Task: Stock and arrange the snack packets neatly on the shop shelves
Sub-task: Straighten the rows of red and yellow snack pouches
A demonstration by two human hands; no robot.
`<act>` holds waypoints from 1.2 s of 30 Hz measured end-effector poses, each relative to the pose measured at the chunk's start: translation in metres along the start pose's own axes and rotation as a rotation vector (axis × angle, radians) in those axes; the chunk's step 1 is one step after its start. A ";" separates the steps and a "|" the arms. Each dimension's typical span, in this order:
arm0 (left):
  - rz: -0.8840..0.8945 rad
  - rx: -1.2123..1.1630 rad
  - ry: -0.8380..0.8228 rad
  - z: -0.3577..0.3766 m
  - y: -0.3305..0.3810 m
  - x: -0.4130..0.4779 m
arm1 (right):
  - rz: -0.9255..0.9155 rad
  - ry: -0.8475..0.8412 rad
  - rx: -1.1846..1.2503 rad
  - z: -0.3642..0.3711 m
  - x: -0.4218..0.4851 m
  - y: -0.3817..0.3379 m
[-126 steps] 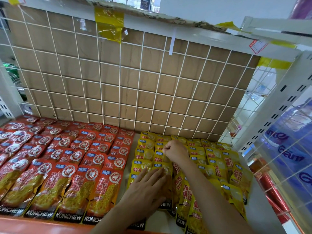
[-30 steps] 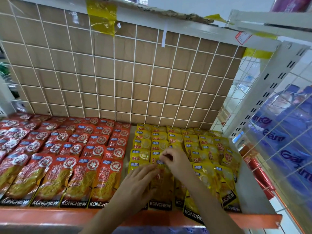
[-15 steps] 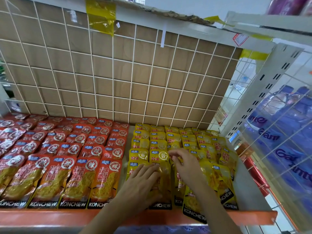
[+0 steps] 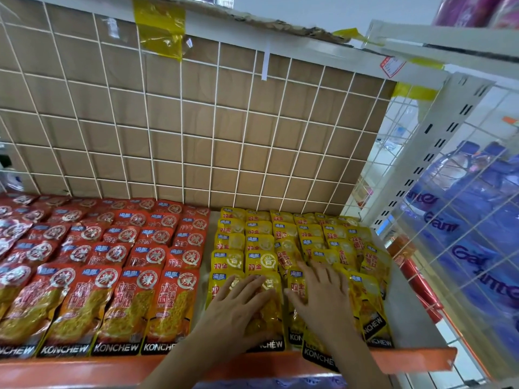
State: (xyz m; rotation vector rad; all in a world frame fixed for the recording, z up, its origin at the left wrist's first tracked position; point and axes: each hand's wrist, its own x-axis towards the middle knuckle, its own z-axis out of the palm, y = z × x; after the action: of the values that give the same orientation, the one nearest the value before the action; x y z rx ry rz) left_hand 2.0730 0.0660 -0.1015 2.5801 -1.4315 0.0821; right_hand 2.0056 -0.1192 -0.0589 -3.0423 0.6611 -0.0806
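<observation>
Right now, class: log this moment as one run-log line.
left hand: flat, pressing yellow packets | right hand: flat, pressing yellow packets | red packets: untouched

Your left hand (image 4: pixel 242 306) lies palm down, fingers straight and slightly spread, angled forward and to the right. Your right hand (image 4: pixel 320 294) lies flat just beside it, fingers fanned forward. Both bare forearms reach in from below.
</observation>
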 end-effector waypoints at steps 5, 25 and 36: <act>0.002 0.018 0.016 0.001 0.000 0.000 | 0.002 -0.119 -0.013 0.000 -0.008 -0.001; -0.092 0.072 0.242 -0.002 0.006 0.030 | -0.049 -0.056 0.178 -0.023 0.040 0.008; -0.127 0.102 0.127 0.008 0.001 0.054 | -0.076 -0.115 0.066 -0.014 0.091 -0.018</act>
State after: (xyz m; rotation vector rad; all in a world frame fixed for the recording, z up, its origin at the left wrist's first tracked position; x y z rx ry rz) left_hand 2.1001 0.0188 -0.1018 2.6859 -1.2482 0.3026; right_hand 2.0951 -0.1413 -0.0401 -2.9814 0.5242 0.0688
